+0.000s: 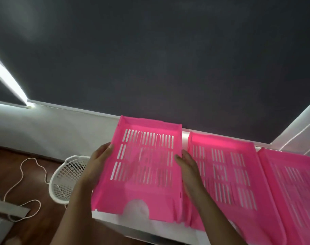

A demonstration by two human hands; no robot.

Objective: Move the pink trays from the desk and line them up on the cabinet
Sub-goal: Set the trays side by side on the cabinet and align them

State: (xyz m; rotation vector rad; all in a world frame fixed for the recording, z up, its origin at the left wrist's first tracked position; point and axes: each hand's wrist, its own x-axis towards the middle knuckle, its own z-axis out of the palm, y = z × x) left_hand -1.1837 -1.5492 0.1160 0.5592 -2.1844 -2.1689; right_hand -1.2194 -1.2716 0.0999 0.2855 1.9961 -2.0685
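Pink plastic, the leftmost tray [141, 167] sits at the left end of the white cabinet [141, 225], gripped between the left hand [99, 161] on its left wall and the right hand [186, 165] on its right wall; two more trays [226, 175] lie to its right.

White cabinet [150, 225] top, front edge showing. Three pink trays [141, 165] side by side on it, slotted bases up, nearly touching.
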